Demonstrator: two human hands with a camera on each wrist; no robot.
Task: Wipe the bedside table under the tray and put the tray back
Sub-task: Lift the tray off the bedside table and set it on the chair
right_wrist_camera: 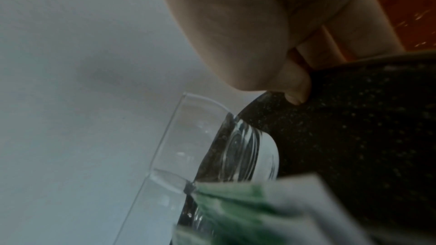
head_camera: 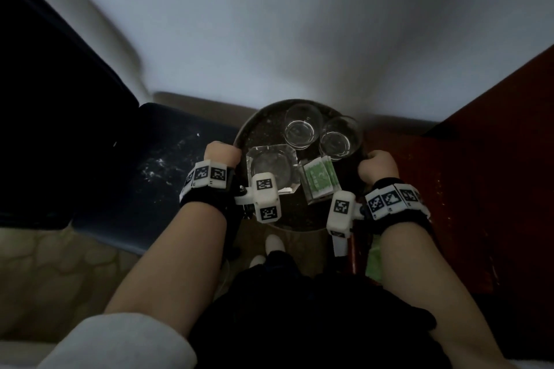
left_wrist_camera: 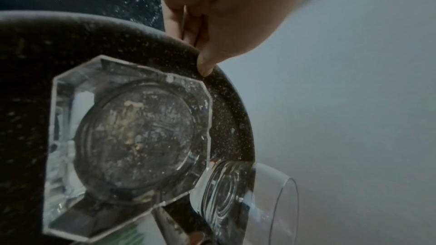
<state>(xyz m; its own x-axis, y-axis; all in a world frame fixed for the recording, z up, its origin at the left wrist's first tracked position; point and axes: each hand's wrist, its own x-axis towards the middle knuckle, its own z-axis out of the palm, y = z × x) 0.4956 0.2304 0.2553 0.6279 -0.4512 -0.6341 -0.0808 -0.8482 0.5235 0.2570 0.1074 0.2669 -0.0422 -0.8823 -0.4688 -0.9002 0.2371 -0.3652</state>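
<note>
Both hands clamp the round dark tray [head_camera: 263, 129] by its rim: the left hand [head_camera: 221, 154] at the tray's left edge, the right hand [head_camera: 378, 167] at its right edge, each with its thumb over the lip and fingers curled beneath. In the left wrist view the thumb [left_wrist_camera: 207, 62] presses the speckled rim; in the right wrist view the thumb tip [right_wrist_camera: 296, 88] does the same. The tray sits in the middle of the frame, held in front of the person's body, above a strip of floor.

At the right of the frame stands the reddish-brown desk [head_camera: 467, 189]; at the left lies a dark blue padded seat [head_camera: 168, 153], flecked with white. A pale wall fills the upper half.

On the tray, a heavy square glass ashtray [head_camera: 271, 165] lies at the near left. Two clear drinking glasses [head_camera: 301, 130] stand side by side at the far edge. A small holder of green-printed packets [head_camera: 319, 181] stands at the near right, just beside the ashtray.
</note>
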